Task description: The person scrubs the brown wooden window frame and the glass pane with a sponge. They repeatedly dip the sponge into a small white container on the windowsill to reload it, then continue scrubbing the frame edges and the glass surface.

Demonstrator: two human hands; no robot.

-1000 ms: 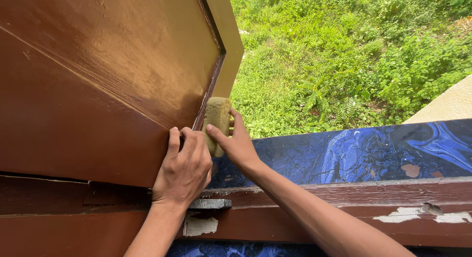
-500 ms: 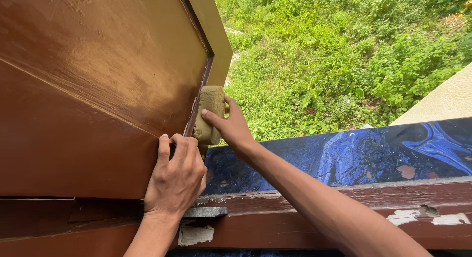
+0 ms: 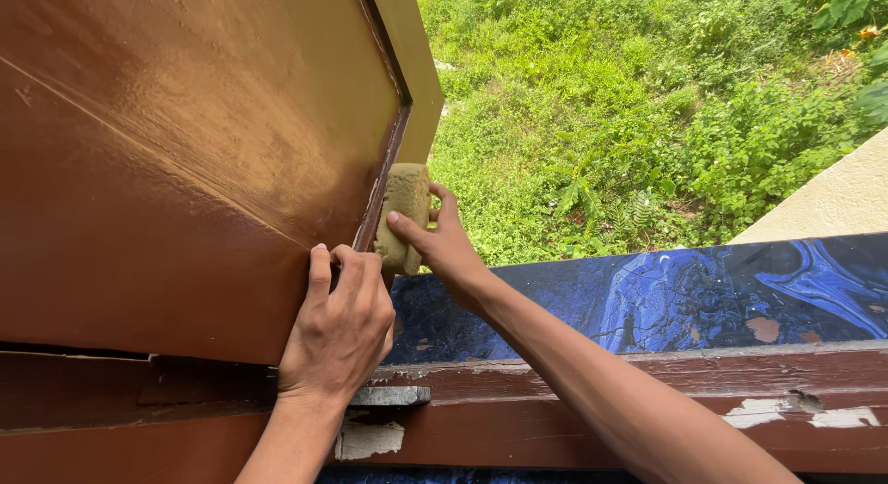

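— That big brown panel (image 3: 176, 169) fills the whole upper left of the frame. Wood?

— Painted wood, I'd say: glossy, smooth, with a raised frame (image 3: 412, 68) in a duller olive along its right edge. Below it runs a dark red sill (image 3: 647, 401), flaking to white in patches, and behind that a ledge (image 3: 666, 299) in swirled blue.

— And the sponge?

— The sponge (image 3: 403, 216) sits mid-frame, pressed into the groove where panel meets frame. It's tan, blocky, coarse and porous. The right hand (image 3: 449, 248) is closed around it, fingers on its front. The left hand (image 3: 338, 327) lies curled against the panel's lower edge, holding nothing.

— Any advice?

— To my eye, keep the sponge's narrow side in the groove, press evenly, and let the left hand steady the panel so it doesn't swing.
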